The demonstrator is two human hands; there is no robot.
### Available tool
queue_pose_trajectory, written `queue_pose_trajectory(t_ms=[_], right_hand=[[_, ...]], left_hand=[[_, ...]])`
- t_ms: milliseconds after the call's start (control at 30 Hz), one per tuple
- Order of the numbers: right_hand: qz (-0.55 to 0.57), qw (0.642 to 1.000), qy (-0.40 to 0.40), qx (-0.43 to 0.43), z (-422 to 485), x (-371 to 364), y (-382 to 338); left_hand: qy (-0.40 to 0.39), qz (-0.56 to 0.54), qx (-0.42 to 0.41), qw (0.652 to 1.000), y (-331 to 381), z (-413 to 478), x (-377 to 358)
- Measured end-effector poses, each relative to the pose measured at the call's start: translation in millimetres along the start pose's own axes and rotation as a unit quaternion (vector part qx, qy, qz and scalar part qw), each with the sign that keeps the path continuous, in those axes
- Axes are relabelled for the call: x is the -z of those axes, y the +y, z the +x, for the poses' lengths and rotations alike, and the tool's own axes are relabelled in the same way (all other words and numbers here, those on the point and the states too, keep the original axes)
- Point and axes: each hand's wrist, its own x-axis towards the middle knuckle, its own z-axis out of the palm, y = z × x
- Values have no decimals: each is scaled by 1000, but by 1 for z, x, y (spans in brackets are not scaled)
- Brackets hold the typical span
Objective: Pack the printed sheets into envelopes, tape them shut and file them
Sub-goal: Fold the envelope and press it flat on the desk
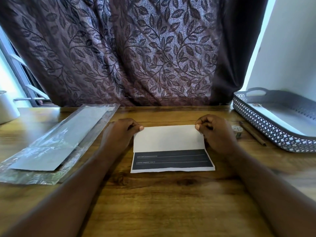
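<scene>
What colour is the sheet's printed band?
The printed band is black with thin white lines; head view.

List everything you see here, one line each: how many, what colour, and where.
table: one, brown wood, foreground
printed sheet: one, white with dark band, folded, table centre
envelope pack: one, clear plastic over grey envelopes, table left
basket: one, grey lattice, table right
pencil: one, dark, left of basket
tape roll: one, clear, left of pencil
white container: one, white, table's far left edge
curtain: one, brown leaf-patterned, behind table
left hand: one, pinching sheet's upper left corner
right hand: one, pinching sheet's upper right corner
</scene>
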Motion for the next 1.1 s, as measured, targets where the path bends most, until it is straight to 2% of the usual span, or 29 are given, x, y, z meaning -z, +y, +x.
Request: queue_pose_trajectory(t_ms=[200,267,367,433,533,600,667,700,767,833,967,1100], right_hand=[[40,999,3,-9,-1,1,1],[58,998,11,-25,-1,1,3],[93,994,35,-46,1,3,5],[108,992,50,-47,1,5,4],[116,991,62,-25,0,7,3],[203,976,50,-61,-1,7,0],[335,933,-23,-126,-2,6,-3],[365,917,-72,-141,-3,7,-4],[329,923,-161,-114,-5,9,-2],[253,944,-204,-56,-9,8,-3],[214,956,-198,-38,-9,3,-6],[286,944,-149,-70,-9,5,-11]], left_hand=[[15,-74,56,996,5,-3,3],[-7,-158,78,984,9,-6,3],[-100,-350,105,925,18,-11,1],[-139,-414,112,893,23,-13,0],[-145,-430,108,884,19,-11,-3],[-126,-444,126,878,15,-10,-3],[-104,-470,143,865,13,-9,-3],[-95,-482,150,858,14,-9,-3],[-77,-500,162,847,12,-8,-3],[-62,-510,177,839,11,-6,-2],[-53,-527,196,825,13,-6,-3],[-69,-565,203,797,21,-9,-1]])
